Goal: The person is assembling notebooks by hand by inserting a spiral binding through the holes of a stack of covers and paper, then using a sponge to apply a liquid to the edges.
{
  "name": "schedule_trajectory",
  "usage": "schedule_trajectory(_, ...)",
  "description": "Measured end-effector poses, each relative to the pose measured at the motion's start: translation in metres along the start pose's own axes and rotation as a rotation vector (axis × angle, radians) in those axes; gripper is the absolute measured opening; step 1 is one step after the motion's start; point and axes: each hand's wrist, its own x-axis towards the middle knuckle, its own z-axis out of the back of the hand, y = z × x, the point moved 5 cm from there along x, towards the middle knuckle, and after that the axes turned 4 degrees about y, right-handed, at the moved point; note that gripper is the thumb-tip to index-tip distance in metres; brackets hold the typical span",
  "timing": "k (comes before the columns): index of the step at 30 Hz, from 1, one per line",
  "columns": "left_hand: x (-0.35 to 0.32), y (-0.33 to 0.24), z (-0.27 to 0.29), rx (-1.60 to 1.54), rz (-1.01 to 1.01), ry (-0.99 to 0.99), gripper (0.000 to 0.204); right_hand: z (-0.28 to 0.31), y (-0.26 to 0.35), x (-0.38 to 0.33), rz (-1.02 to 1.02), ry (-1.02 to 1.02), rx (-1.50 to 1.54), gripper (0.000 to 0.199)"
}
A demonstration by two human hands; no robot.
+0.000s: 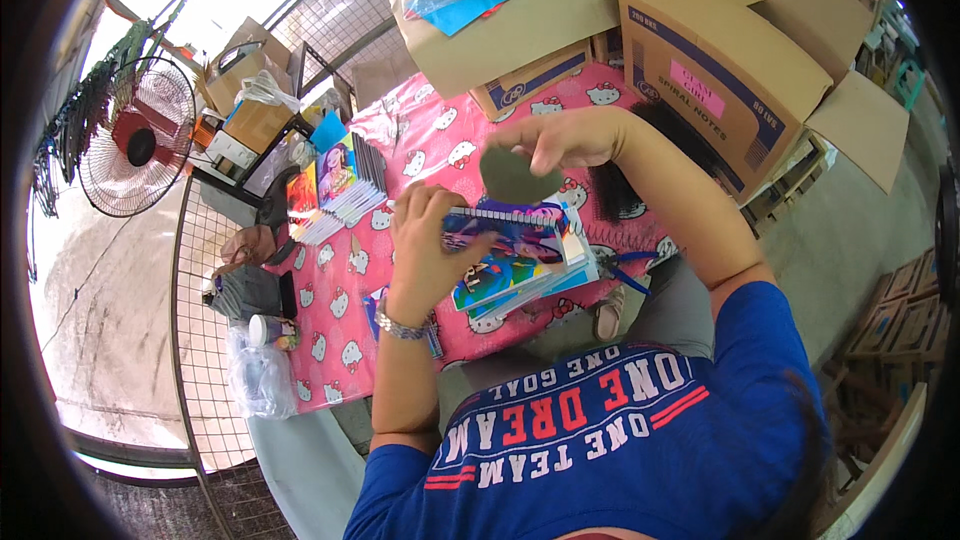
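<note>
Left hand (425, 240) clamped on notebook stack (515, 260), held above pink tabletop (440, 145) | right hand (560, 140) pinched on grey pad (515, 175) just over the stack's spiral edge | progress, judged: stack gathered, still in hand | more notebooks (335, 195) fanned at tabletop's left; boxes (720, 60) beyond

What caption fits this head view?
Left hand grips a stack of spiral notebooks while right hand holds a grey pad above it.
</note>
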Motion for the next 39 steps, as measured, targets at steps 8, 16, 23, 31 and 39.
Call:
schedule_trajectory(8, -0.004, 0.008, -0.003, -0.053, 0.062, -0.05, 0.035, -0.012, 0.006, 0.014, -0.015, 0.163, 0.151, 0.056)
schedule_trajectory(16, -0.012, 0.005, 0.0, -0.057, 0.121, -0.113, 0.031, 0.054, 0.0, -0.023, -0.045, -0.422, -0.366, 0.053)
schedule_trajectory(23, -0.004, -0.005, -0.017, 0.0, 0.2, -0.13, 0.034, 0.16, -0.119, -0.162, -0.987, -1.056, -1.328, 0.071)
schedule_trajectory(31, 0.0, 0.003, -0.017, 0.021, 0.223, -0.07, 0.031, -0.011, 0.027, -0.001, -0.182, 0.017, -1.21, 0.037)
schedule_trajectory(39, 0.006, 0.002, -0.02, 0.006, 0.202, -0.027, 0.028, -0.046, 0.03, -0.004, 0.04, -0.397, -1.803, 0.017)
